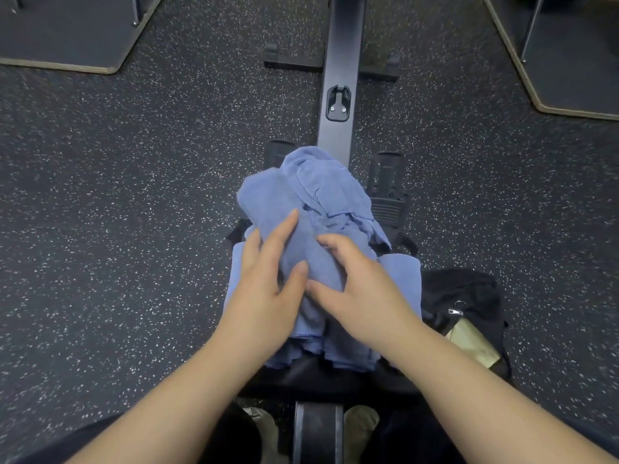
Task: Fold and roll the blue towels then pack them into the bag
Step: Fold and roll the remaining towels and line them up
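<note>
From the head view, no brand, label or writing can be read anywhere; the only small marks are two pale screw heads on a black bracket (338, 102) fixed to the dark rail (336, 78) that runs away from you down the middle of the speckled rubber floor (134, 195).

The blue towels (321, 202) sit in a heap on the black seat (321, 373) directly in front of you, over the rail. The upper ones are crumpled and bunched, with a stitched hem showing near the middle of the pile; beneath them lie flatter layers whose edges hang over the seat's near side. The cloth is a soft, matte, mid-blue.

Your left hand (264, 289) lies on the left side of the heap, fingers fairly straight and slightly spread, thumb curved toward the centre against a fold. Your right hand (355, 279) comes in from the right, its fingers bent down onto the same thick fold and its thumb pushing in from below, nearly meeting your left thumb. Whether that fold is truly pinched or only pressed, you cannot tell, since the fingertips sink into the cloth.

Just right of the seat a black bag (469, 303) lies on the floor, with a metal zip pull and something tan showing at its mouth; its lower part is hidden behind your right forearm. Black footrests (388, 182) beyond the towels are partly covered by them. Dark platforms with pale edges (67, 45) are cut off at both upper corners.
</note>
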